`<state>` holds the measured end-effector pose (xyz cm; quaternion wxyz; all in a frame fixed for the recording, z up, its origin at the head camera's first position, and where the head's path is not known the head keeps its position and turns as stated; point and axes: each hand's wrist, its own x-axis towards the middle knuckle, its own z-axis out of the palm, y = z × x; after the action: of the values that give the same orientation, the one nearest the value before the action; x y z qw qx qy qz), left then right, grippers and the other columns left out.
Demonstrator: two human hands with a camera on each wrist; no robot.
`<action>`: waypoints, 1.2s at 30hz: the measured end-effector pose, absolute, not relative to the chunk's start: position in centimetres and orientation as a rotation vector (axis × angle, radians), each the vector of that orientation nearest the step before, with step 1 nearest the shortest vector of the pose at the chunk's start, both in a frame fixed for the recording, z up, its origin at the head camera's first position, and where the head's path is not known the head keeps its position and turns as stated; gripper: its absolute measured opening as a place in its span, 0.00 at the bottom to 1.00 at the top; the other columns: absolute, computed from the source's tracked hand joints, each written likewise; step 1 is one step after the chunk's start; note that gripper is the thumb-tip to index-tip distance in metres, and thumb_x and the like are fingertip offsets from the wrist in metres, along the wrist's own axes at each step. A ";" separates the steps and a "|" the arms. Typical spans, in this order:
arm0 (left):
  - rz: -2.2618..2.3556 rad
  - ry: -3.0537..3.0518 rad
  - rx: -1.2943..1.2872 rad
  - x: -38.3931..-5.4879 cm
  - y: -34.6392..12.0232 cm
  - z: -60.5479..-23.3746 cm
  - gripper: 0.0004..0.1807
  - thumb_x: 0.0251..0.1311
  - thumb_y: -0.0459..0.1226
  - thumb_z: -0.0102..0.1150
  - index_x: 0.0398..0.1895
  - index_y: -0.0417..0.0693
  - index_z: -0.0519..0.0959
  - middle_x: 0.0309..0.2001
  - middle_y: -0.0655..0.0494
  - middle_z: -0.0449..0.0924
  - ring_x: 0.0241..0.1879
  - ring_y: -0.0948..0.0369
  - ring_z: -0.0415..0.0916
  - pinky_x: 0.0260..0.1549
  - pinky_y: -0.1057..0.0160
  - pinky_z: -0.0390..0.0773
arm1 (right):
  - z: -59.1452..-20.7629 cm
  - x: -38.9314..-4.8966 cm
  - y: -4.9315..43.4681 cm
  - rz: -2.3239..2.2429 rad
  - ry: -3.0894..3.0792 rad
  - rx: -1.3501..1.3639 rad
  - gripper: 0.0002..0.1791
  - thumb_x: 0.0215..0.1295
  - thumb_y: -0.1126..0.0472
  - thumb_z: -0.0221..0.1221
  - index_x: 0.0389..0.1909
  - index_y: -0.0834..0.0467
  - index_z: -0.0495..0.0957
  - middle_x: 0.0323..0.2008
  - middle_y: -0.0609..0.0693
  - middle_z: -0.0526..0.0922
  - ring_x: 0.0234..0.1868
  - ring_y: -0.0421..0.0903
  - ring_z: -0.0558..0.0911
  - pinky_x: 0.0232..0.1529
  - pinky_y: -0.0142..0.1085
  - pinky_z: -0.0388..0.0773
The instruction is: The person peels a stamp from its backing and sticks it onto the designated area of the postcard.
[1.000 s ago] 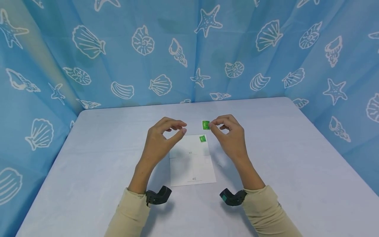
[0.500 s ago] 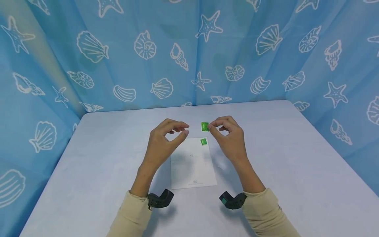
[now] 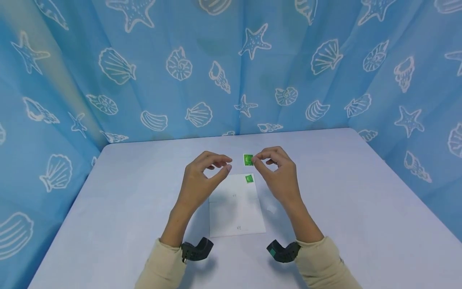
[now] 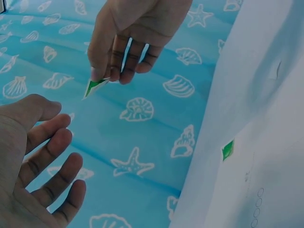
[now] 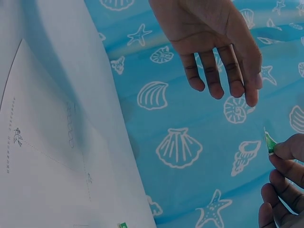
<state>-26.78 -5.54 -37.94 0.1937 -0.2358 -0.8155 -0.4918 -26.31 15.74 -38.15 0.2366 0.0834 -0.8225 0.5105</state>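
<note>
My right hand (image 3: 280,176) pinches a small green postage stamp (image 3: 248,159) between thumb and forefinger, raised above the table. In the right wrist view the stamp (image 5: 270,144) is seen nearly edge-on, with a white border. My left hand (image 3: 200,180) is held up across from it, fingers loosely bent and nothing between them; the left wrist view shows its fingers (image 4: 50,142) spread apart. Below both hands lie two white envelopes (image 3: 236,218), one overlapping the other. Another green stamp (image 3: 249,178) sits in the far right corner of the farther envelope.
A small pale scrap (image 3: 271,209) lies just right of the envelopes. The white-covered table (image 3: 137,208) meets a blue curtain (image 3: 202,88) with shell and starfish prints at the back and sides. A dark camera is strapped to each wrist.
The head view has tilted up slightly, so everything sits lower. The right hand and its stamp have come a little closer to the left hand; the grip is unchanged.
</note>
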 end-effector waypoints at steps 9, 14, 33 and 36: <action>-1.399 -2.289 -0.663 -26.0 -5.2 -38.6 0.08 0.64 0.40 0.66 0.45 0.55 0.87 0.42 0.65 0.81 0.42 0.67 0.76 0.45 0.57 0.79 | -38.8 -25.3 15.6 1.390 -2.295 0.170 0.09 0.65 0.56 0.67 0.39 0.57 0.86 0.45 0.46 0.79 0.51 0.42 0.74 0.53 0.41 0.74; -1.405 -2.264 -0.686 -25.7 -5.0 -38.5 0.09 0.64 0.40 0.66 0.45 0.55 0.87 0.42 0.66 0.81 0.42 0.67 0.76 0.45 0.55 0.80 | -38.8 -25.2 15.5 1.388 -2.280 0.176 0.09 0.65 0.56 0.67 0.39 0.58 0.86 0.45 0.46 0.79 0.50 0.42 0.74 0.53 0.43 0.74; -1.265 -2.203 -0.733 -24.5 -4.2 -36.4 0.09 0.63 0.35 0.66 0.46 0.50 0.86 0.43 0.62 0.81 0.43 0.66 0.76 0.44 0.63 0.80 | -37.1 -25.1 14.3 1.268 -2.177 0.353 0.06 0.63 0.61 0.69 0.38 0.58 0.86 0.43 0.46 0.79 0.49 0.42 0.76 0.49 0.44 0.75; -1.245 -2.184 -0.750 -24.5 -3.9 -36.3 0.10 0.65 0.35 0.64 0.47 0.48 0.86 0.43 0.61 0.81 0.43 0.64 0.76 0.43 0.62 0.80 | -36.9 -25.1 14.3 1.161 -2.120 0.457 0.05 0.61 0.64 0.69 0.37 0.58 0.86 0.42 0.47 0.79 0.47 0.43 0.77 0.49 0.39 0.77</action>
<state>-24.49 -3.94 -36.28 0.2561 -0.2762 -0.8047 -0.4589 -25.11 14.27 -36.90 0.3343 0.1752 -0.8122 0.4448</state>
